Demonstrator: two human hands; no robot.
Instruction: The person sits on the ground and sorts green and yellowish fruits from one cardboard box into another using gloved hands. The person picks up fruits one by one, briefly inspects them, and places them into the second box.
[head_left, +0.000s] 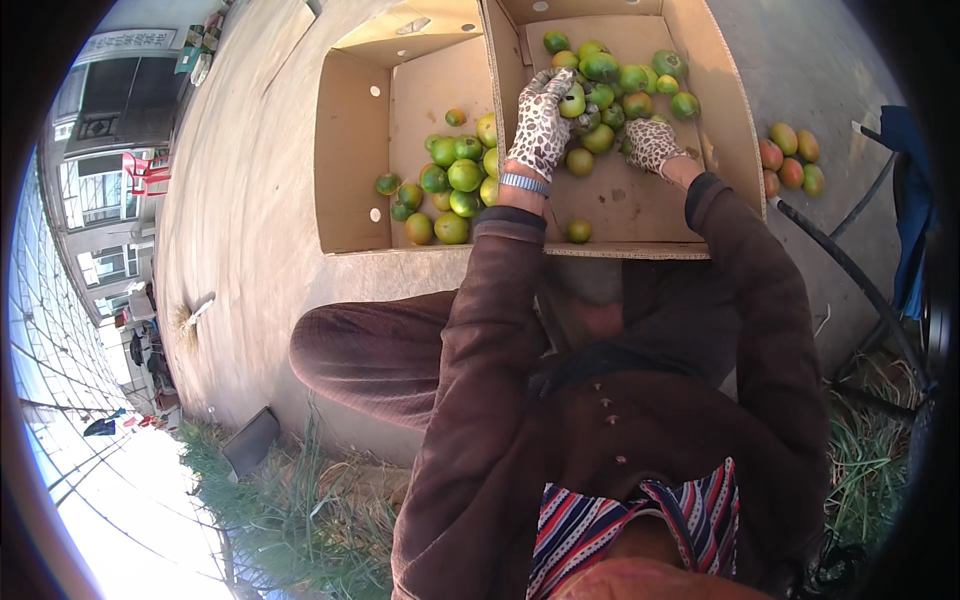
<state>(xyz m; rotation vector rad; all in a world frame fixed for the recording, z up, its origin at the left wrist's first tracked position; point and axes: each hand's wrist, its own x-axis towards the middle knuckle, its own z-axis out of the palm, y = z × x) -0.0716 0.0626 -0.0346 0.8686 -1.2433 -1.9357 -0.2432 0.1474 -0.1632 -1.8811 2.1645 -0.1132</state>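
My left hand (544, 124), in a spotted white glove, holds a pale green tomato (572, 103) with a dark mark on its skin. It is over the right cardboard box (622, 217). In the same box, my right hand (655, 145), gloved alike, reaches in at the near side of a cluster of green tomatoes (600, 67). Its fingertips are partly hidden among the fruit, so a grip cannot be made out. One lone tomato (579, 230) lies near the box's front wall.
The left cardboard box (352, 150) adjoins it and holds several green tomatoes (465, 175). Several reddish tomatoes (791, 172) lie on the concrete floor at right, beside a black tubular frame (847, 262). Grass (322, 517) grows behind me; a red chair (146, 174) stands far left.
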